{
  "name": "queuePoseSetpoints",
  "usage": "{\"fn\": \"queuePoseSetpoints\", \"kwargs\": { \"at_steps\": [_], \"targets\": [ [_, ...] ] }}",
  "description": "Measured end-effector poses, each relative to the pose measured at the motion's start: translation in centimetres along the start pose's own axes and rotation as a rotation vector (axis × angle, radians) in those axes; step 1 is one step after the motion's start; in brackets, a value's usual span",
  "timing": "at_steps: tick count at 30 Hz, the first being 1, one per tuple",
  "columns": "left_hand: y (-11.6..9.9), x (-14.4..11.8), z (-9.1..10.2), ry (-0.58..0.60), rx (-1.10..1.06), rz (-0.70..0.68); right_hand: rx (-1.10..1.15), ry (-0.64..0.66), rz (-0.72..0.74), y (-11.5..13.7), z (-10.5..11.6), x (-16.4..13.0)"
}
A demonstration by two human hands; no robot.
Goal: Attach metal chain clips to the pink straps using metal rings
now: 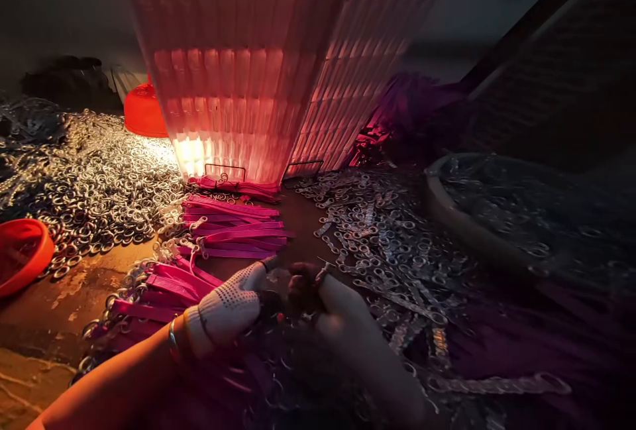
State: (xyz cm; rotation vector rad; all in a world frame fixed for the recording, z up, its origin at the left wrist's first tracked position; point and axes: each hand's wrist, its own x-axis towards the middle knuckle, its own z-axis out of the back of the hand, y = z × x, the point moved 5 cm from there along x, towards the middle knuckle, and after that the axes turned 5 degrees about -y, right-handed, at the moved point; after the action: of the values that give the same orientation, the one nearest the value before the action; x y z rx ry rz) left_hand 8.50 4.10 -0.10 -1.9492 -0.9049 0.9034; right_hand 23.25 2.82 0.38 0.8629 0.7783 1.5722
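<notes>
My left hand (231, 304), in a white dotted glove with dark fingertips, is closed in front of the magenta straps. Close against it is my right hand (330, 304), its fingers curled and mostly in shadow. What either hand holds between the fingers is too dark to make out. Magenta straps with metal rings (169, 284) lie just beyond and left of my left hand. Another row of magenta straps (238, 228) lies farther back. To the right of my right hand spread many small metal links (377, 231).
A large heap of metal rings (109, 185) covers the left, lit by a red lamp (145, 112). At the left edge is a red bowl (42, 251). A ribbed translucent panel (238, 85) stands behind. A wide round basin (447, 201) holds metal parts at right.
</notes>
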Motion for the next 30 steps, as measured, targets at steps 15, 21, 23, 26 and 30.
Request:
{"fn": "queuePoseSetpoints", "kwargs": {
  "at_steps": [15,21,23,26,30],
  "targets": [
    [1.2,-0.2,3.4,-0.060,-0.255,0.333,0.156,-0.099,-0.141,0.9,-1.0,2.7],
    [1.6,-0.4,5.4,-0.148,-0.293,0.289,0.556,-0.004,-0.395,0.2,-2.9,2.6],
    [0.3,-0.8,5.3,-0.219,-0.034,0.103,0.632,0.061,-0.442,0.6,-3.1,2.6],
    [-1.8,-1.7,4.3,-0.248,0.338,-0.124,0.662,0.193,-0.474,1.1,-3.3,2.6],
    [-2.6,-1.8,3.3,-0.193,0.497,-0.274,0.668,0.329,-0.504,1.2,-3.8,2.1]
  ]
}}
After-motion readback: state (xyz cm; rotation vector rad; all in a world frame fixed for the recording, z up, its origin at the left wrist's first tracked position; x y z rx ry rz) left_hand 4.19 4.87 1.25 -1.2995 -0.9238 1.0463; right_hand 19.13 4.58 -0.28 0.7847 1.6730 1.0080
